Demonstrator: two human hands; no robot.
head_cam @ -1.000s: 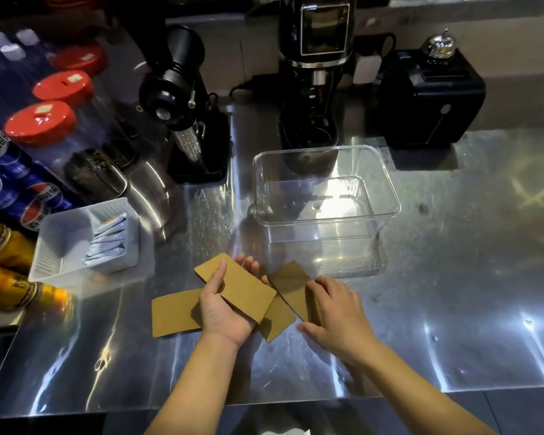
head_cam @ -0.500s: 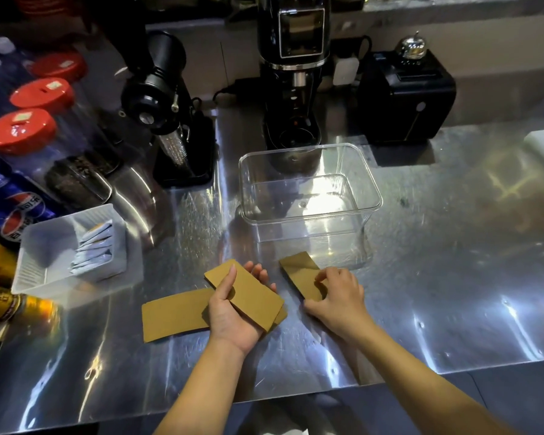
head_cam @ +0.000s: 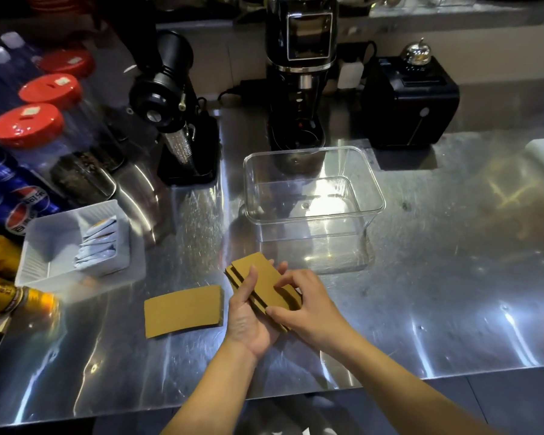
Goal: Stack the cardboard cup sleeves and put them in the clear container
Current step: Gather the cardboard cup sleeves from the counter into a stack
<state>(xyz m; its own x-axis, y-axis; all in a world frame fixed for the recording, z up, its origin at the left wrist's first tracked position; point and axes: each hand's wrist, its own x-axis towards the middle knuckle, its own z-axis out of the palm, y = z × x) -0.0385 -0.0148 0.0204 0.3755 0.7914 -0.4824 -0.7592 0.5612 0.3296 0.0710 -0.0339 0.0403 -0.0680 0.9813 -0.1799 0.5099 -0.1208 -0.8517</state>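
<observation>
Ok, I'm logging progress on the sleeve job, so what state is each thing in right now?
clear container: upright, open, empty.
stack of sleeves: held off the counter, edges not yet flush.
left hand: cradling the stack from below.
right hand: pinching the stack's near end.
single sleeve: flat on the counter, left of the hands, untouched.
white basket: open, packets leaning inside.
</observation>
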